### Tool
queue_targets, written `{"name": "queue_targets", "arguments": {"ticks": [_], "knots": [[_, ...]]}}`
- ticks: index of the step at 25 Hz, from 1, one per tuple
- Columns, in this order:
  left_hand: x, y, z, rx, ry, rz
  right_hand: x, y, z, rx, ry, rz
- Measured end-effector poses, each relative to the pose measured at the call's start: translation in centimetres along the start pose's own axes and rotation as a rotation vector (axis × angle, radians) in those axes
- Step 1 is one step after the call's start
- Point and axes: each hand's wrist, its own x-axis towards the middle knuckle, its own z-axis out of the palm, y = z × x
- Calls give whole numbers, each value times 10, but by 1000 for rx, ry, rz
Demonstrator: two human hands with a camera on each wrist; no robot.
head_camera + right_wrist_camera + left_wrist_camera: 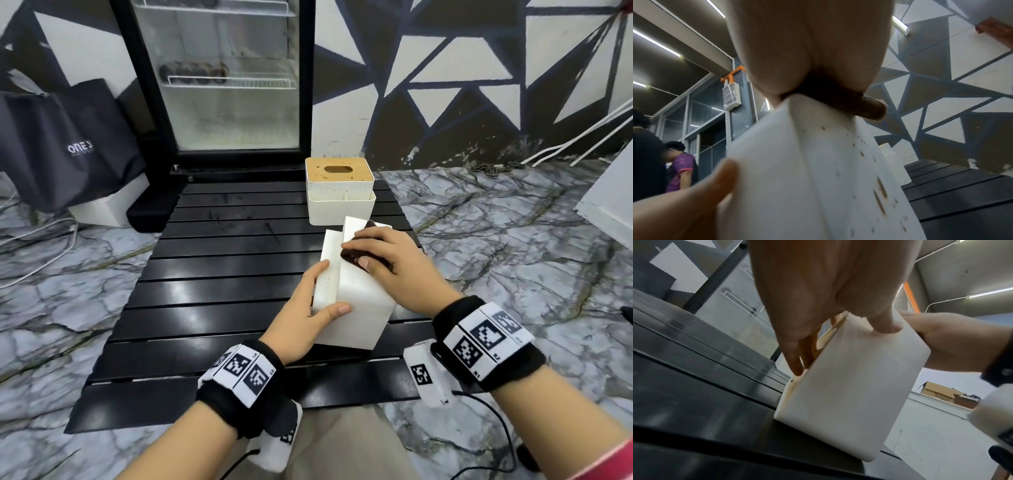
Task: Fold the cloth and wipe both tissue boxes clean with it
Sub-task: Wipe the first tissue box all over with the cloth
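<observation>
A white tissue box [356,308] stands tilted on the black slatted table [222,274], its side speckled with brown spots [879,186]. My left hand [318,301] grips its near left corner, thumb on the near face and fingers along the left side [795,363]. On the box's upper face, my right hand [383,257] presses a folded dark brown cloth [352,255], held between thumb and fingers; the cloth [865,107] sticks out past the palm. A second white tissue box [339,195] with a wooden slotted lid stands farther back on the table.
A glass-door fridge [226,78] stands behind the table, with a black bag [68,144] to its left. Marble floor surrounds the table. White cables run along the floor at left and the wall at right. Two people [680,165] stand far off in the right wrist view.
</observation>
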Motion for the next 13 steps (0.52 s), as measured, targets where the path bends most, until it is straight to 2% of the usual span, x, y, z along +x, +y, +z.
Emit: {"name": "queue_targets", "arguments": {"ticks": [6, 11, 13], "knots": [[0, -6, -4, -49, -24, 22, -28, -13, 1, -39, -12, -82], [-1, -3, -2, -35, -4, 34, -13, -10, 2, -46, -3, 2], [-2, -4, -1, -20, -7, 41, -18, -13, 6, -76, 22, -31]]}}
